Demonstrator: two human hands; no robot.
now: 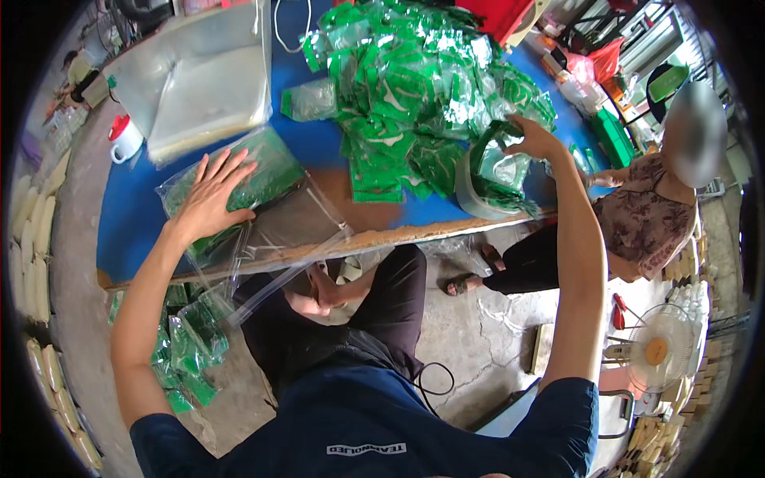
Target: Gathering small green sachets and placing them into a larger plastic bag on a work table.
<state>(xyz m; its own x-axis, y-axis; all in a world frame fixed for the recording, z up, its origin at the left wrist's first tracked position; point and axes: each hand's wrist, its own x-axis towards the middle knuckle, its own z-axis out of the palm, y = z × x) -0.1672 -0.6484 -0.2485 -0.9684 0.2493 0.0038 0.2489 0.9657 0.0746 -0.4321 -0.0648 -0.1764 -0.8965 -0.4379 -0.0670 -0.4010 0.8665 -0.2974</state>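
Head view: the tub [473,193] lies just left of your right hand [537,141], grip unclear; your left hand [212,191] spreads flat on the bag [272,163].

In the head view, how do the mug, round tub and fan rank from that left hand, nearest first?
1. White mug: just left of the left hand.
2. Round tub: to its right.
3. Fan: far right.

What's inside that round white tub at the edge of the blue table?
Green and clear plastic packets are inside the tub, some poking above its rim, near the right hand. They cover the bottom, so it can't be seen.
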